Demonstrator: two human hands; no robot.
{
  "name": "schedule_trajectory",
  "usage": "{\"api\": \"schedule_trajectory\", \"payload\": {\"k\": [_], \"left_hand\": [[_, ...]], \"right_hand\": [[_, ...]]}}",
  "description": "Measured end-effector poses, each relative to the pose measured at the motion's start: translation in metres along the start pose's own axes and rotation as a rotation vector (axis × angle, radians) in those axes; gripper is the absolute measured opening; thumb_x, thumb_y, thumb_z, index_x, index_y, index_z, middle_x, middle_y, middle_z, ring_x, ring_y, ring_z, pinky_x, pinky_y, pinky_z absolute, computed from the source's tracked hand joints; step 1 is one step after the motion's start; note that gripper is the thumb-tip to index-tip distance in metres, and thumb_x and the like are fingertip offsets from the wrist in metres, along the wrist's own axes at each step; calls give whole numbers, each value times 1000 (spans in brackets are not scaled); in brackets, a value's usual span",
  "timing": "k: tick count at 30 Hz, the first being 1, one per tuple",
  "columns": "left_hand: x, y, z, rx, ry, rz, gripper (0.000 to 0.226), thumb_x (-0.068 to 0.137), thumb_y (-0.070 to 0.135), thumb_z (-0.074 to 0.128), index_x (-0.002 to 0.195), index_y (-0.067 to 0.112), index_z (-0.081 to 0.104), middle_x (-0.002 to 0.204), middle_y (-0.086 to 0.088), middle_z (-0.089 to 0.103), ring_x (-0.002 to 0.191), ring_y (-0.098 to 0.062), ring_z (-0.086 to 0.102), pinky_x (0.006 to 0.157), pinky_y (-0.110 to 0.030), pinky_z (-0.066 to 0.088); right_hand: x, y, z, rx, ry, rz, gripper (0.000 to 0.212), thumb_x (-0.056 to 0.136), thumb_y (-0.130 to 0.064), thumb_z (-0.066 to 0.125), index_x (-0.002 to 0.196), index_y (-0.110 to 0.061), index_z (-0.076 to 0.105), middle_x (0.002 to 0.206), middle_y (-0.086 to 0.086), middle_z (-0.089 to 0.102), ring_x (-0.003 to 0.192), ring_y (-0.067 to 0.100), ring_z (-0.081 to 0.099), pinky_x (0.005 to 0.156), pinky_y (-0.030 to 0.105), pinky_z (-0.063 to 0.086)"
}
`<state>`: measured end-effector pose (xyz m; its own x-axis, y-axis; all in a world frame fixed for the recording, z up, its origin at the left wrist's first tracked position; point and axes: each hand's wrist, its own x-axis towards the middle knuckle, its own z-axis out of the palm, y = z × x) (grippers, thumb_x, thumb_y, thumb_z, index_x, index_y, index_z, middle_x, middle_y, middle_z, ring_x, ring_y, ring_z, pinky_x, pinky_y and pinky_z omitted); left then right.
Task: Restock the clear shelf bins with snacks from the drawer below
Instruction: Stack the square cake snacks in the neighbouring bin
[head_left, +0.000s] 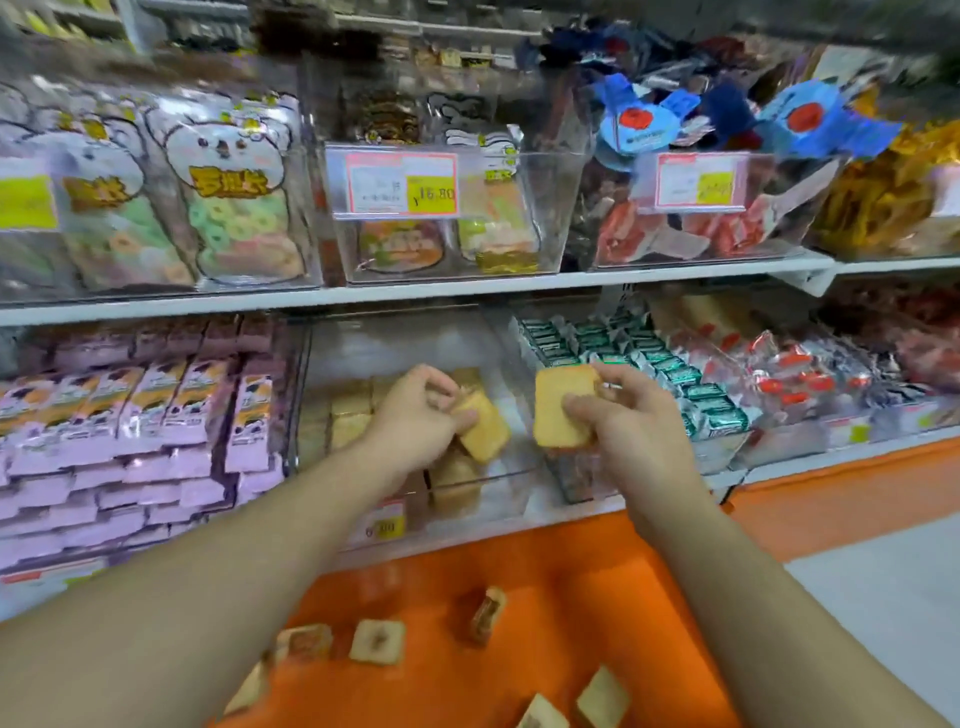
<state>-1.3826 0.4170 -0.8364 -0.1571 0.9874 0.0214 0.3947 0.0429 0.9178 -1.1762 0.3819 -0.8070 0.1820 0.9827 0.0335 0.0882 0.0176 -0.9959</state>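
Left hand grips a cake inside the clear bin; right hand pinches another cake at its rim. Pink packs and green packs flank it; loose cakes lie below.

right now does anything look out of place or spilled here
Yes. Several loose cakes lie scattered at odd angles on the orange surface below the shelf, outside any bin, one tipped on edge. The shelf bins look orderly.
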Motion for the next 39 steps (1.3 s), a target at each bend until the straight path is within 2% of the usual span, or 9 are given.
{"api": "schedule_trajectory", "payload": {"k": [4,9,12,18,23,26,30,33,39], "left_hand": [[23,-17,14,159,-133,-11,26,87,11,83,109,10,68,90,-3,68,70,-5,56,54,-7,38],[37,-33,24,303,-201,27,20,86,22,84,103,22,73,99,2,74,82,-11,65,65,-17,44],[39,-38,32,444,-213,74,20,89,32,81,107,26,75,105,5,72,98,-16,67,76,-22,47],[47,-50,33,596,-206,115,30,82,47,84,109,37,75,121,5,64,122,-23,54,107,-38,45],[42,-48,35,668,-172,158,39,83,42,84,117,30,70,121,4,61,119,-21,55,100,-31,46],[33,-36,28,455,-118,172,38,85,33,84,119,28,68,118,7,65,111,-16,62,93,-28,49],[3,-7,6,123,-263,279,93,61,40,96,142,44,50,134,16,57,118,-2,59,92,-26,56],[-19,12,-4,99,-343,363,107,59,37,100,148,51,42,140,19,53,121,-3,61,94,-24,56],[-21,17,-16,207,-114,403,81,54,42,101,124,45,60,119,17,62,100,2,64,82,-17,56]], "right_hand": [[12,7,-8,-9,-10,-25,36,90,-7,75,122,-21,66,104,4,73,88,27,74,71,44,66],[20,21,-6,-10,-13,-15,33,85,-15,78,112,-29,67,95,3,72,89,34,74,76,52,64],[20,27,3,-32,-42,-15,36,76,-22,75,110,-29,68,89,2,75,86,33,74,77,59,61],[18,30,4,-53,-71,-30,34,88,-13,73,118,-28,67,89,4,73,87,34,72,78,60,60],[15,24,5,-10,-66,6,37,90,-9,74,122,-26,66,92,3,73,89,35,73,76,61,60],[14,19,6,32,-81,23,35,91,-5,72,122,-21,66,88,2,73,87,33,74,78,58,62],[12,15,10,158,-146,58,24,95,-1,69,116,-13,66,73,-10,73,69,8,73,62,30,62],[7,11,19,122,-179,48,33,93,-14,75,125,-14,68,95,-2,75,87,14,75,66,27,59],[1,5,24,100,-245,12,37,102,-23,65,139,-24,63,130,-3,67,115,16,68,90,35,60]]}}
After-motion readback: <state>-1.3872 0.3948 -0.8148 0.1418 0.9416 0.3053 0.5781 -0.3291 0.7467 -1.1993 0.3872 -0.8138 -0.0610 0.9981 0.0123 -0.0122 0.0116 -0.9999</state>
